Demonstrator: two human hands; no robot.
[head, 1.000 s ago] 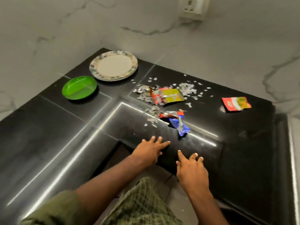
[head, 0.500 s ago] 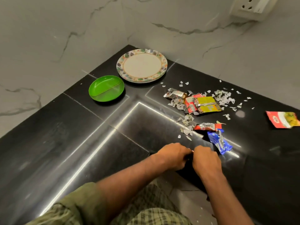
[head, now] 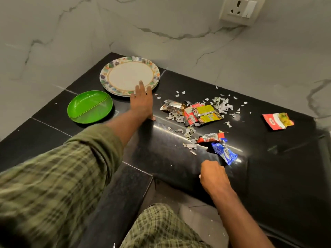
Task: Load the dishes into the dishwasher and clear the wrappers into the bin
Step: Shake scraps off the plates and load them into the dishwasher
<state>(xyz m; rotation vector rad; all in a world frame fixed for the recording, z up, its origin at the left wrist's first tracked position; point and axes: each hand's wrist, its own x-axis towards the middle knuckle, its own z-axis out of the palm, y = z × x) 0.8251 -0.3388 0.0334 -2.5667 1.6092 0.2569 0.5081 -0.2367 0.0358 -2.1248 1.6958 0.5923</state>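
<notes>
Black stone counter [head: 53, 140] is backed by marble walls with a socket [head: 240, 9]. Left hand [head: 141, 102] is stretched out, fingers straight and together, tips over the patterned plate's [head: 129, 76] near rim; contact cannot be judged. Right hand [head: 214, 174] is curled; anything held is hidden. Green dish [head: 89, 106] lies beside the plate; wrappers [head: 202, 113] and paper scraps [head: 189, 142] are scattered to the right.

A green plaid shirt [head: 53, 176] with darker checks is worn, its left sleeve [head: 93, 140] rolled above the forearm. Matching checked fabric [head: 161, 228] is seen below. Both hands are bare.
</notes>
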